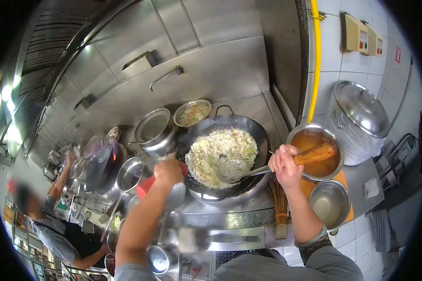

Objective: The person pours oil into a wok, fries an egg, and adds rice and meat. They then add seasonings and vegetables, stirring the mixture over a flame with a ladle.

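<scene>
A large black wok (pixel 262 136) sits on the stove with a broad heap of fried rice (pixel 215 145) in it. My right hand (pixel 287 165) is closed round the wooden-handled ladle (pixel 314 154); its metal bowl rests in the rice, right of the middle. At the wok's left rim, my left hand (pixel 169 172) is closed on a red cloth-like piece (pixel 146 186). Its exact kind is unclear, and my fingers hide the spot where it meets the wok. Below that hand lies a perforated skimmer (pixel 176 196).
Right of the wok stand a bowl of brown liquid (pixel 309 136), a smaller metal bowl (pixel 330 203) and a lidded pot (pixel 361 112). A bamboo brush (pixel 280 210) lies near the front edge. Behind are a pot (pixel 153 126) and a bowl of chopped food (pixel 192 114). A co-worker (pixel 56 239) stands left.
</scene>
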A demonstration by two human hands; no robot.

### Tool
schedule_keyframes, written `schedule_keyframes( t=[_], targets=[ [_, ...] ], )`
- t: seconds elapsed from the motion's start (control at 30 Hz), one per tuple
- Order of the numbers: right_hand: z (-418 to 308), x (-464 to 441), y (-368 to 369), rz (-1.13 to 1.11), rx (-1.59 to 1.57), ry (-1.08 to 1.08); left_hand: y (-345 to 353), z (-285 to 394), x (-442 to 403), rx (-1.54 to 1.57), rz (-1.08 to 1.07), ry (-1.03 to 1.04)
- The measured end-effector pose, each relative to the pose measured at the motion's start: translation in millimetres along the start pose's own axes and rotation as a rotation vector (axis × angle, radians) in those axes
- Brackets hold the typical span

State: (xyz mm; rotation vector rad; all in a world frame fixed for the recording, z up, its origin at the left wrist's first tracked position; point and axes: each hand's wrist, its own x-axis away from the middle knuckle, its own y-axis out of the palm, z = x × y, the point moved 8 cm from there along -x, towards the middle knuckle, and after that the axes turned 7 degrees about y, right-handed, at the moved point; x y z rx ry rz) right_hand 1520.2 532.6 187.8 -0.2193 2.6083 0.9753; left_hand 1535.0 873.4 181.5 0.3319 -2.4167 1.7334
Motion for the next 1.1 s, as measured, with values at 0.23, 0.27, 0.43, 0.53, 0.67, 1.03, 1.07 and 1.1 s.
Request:
schedule_keyframes(
  t=[0.23,0.27,0.43,0.53,0.67,1.03,1.07,1.1],
  targets=[
    [12.0,-4.7,20.4,-0.018,0.123,-0.004,-45.9,25.4,12.6,0.152,0.197,0.037],
    [12.2,-4.0,20.4,-0.024,0.130,-0.005,-53.0,14.7,14.2,0.157,0.266,-0.006],
    [13.7,2.3,15.6,-0.032,0.125,0.009,-49.4,6.5,26.4,0.118,0.201,-0.059],
    [7.4,-3.2,11.4,0.007,0.114,-0.022,-39.5,-6.1,24.3,0.148,0.134,-0.131],
    [12.1,0.1,9.3,0.001,0.060,-0.002,-25.1,45.6,37.1,0.113,0.146,0.062],
    [16.9,7.8,19.1,0.063,0.122,-0.005,13.9,-28.3,83.4,0.468,0.258,-0.006],
    [20.4,7.0,21.7,0.065,0.114,0.007,25.7,-49.5,100.4,0.665,0.326,0.014],
    [33.1,13.1,35.3,0.036,0.118,0.043,44.0,-61.0,116.0,0.688,0.313,-0.025]
  ],
)
